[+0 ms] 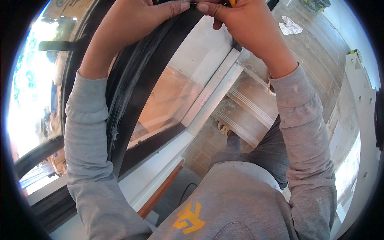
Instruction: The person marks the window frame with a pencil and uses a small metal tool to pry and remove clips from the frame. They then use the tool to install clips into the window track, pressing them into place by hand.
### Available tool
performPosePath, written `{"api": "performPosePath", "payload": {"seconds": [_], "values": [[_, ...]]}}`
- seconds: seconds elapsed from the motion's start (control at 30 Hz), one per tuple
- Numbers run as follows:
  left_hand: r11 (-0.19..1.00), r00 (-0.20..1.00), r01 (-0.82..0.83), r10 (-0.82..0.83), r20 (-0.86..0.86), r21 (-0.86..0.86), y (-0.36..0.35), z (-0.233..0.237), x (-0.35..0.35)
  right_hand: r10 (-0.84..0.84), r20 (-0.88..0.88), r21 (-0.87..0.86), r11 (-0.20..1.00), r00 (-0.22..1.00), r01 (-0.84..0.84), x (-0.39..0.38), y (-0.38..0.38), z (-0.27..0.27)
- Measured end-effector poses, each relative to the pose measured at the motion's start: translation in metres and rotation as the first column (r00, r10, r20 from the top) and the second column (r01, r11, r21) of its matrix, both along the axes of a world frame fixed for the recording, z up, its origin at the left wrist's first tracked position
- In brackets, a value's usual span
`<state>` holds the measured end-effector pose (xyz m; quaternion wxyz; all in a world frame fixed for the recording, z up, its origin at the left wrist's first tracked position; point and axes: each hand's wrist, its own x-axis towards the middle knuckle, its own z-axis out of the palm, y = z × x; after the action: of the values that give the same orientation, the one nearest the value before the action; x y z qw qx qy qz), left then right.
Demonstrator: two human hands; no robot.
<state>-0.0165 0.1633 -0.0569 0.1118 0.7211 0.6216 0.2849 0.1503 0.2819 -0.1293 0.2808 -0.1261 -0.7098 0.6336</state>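
Our left hand [138, 18] and right hand [244, 22] meet at the top edge. Both pinch the black window frame [132, 92]. The picture cuts off our fingertips. A yellow thing [232, 2] peeks from our right hand, but we cannot tell what it is.

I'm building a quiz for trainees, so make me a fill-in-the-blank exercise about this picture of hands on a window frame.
1. The left hand and the right hand both touch a frame whose colour is ____.
2. The sweatshirt sleeves are ____ in colour.
3. A crumpled white rag lies on the ____.
Missing words: black; grey; floor.
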Motion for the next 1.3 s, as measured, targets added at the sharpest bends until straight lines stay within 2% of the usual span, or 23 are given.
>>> {"api": "performPosePath", "payload": {"seconds": [0.03, 0.1, 0.13, 0.3, 0.43, 0.53, 0.6, 0.63, 0.7, 0.73, 0.8, 0.93, 1.0, 1.13, 1.2, 1.23, 1.3], "values": [[1.000, 1.000, 0.002, -0.002, 0.001, -0.001, 0.002, -0.001, -0.003, -0.002, 0.001, -0.001, 1.000, 1.000, 0.002, 0.000, 0.000, -0.002], [0.996, 0.986, 0.082, -0.076, -0.150, 0.037, 0.004, -0.003, -0.006, 0.017, -0.013, -0.087, 0.996, 1.000, -0.018, -0.002, -0.001, -0.006], [0.996, 0.986, 0.083, -0.077, -0.150, 0.036, 0.004, -0.002, -0.005, 0.017, -0.013, -0.088, 0.996, 1.000, -0.018, -0.001, -0.002, -0.005], [0.998, 0.934, 0.029, -0.005, -0.357, 0.061, 0.000, 0.006, 0.015, -0.048, 0.006, -0.090, 0.995, 0.999, 0.049, 0.000, -0.004, -0.008], [0.997, 0.924, 0.004, 0.023, -0.382, 0.071, -0.001, 0.008, 0.020, -0.078, 0.014, -0.093, 0.992, 0.997, 0.079, -0.008, -0.003, -0.021], [0.997, 0.896, -0.049, 0.069, -0.439, 0.056, -0.002, 0.008, 0.020, -0.059, 0.042, -0.173, 0.983, 0.997, 0.066, -0.008, -0.004, -0.021], [0.996, 0.951, 0.003, 0.025, -0.307, 0.091, -0.001, 0.001, 0.013, -0.067, 0.177, -0.148, 0.984, 0.982, 0.094, -0.002, -0.006, -0.010], [0.994, 0.965, 0.020, 0.008, -0.262, 0.105, -0.002, -0.002, 0.011, -0.067, 0.177, -0.149, 0.984, 0.982, 0.094, -0.001, -0.005, -0.009], [0.956, 0.970, -0.198, 0.222, -0.097, 0.215, -0.004, -0.006, 0.017, -0.055, 0.094, -0.071, 0.996, 0.994, 0.061, 0.000, -0.001, -0.010], [0.957, 0.971, -0.196, 0.220, -0.098, 0.213, -0.004, -0.003, 0.021, -0.057, 0.094, -0.072, 0.995, 0.994, 0.063, -0.002, 0.002, -0.012], [0.953, 0.960, -0.279, 0.277, 0.038, 0.119, -0.005, 0.005, 0.028, -0.056, 0.073, -0.049, 0.997, 0.996, 0.060, -0.009, 0.008, -0.019], [0.950, 0.958, -0.285, 0.285, 0.015, 0.128, -0.005, 0.000, 0.022, -0.053, 0.207, -0.037, 0.997, 0.977, 0.062, -0.003, 0.008, 0.006], [0.964, 0.981, -0.195, 0.190, 0.044, 0.182, -0.001, -0.008, 0.012, -0.024, 0.308, 0.039, 0.999, 0.951, 0.012, 0.004, 0.004, 0.019], [0.954, 0.960, -0.278, 0.273, 0.052, 0.109, -0.003, -0.002, 0.023, 0.040, 0.171, -0.031, 0.999, 0.985, -0.035, 0.002, 0.001, -0.002], [0.959, 0.983, -0.181, 0.178, 0.037, 0.216, 0.000, -0.009, 0.014, 0.021, 0.144, -0.075, 0.997, 0.989, -0.011, -0.006, 0.004, -0.009], [0.960, 0.983, -0.181, 0.178, 0.036, 0.215, -0.001, -0.005, 0.018, 0.021, 0.143, -0.076, 0.997, 0.989, -0.011, -0.007, 0.005, -0.008], [0.953, 0.958, -0.286, 0.281, 0.060, 0.103, -0.005, 0.006, 0.033, 0.049, 0.174, -0.131, 0.991, 0.983, -0.026, -0.006, 0.008, -0.007]]}}
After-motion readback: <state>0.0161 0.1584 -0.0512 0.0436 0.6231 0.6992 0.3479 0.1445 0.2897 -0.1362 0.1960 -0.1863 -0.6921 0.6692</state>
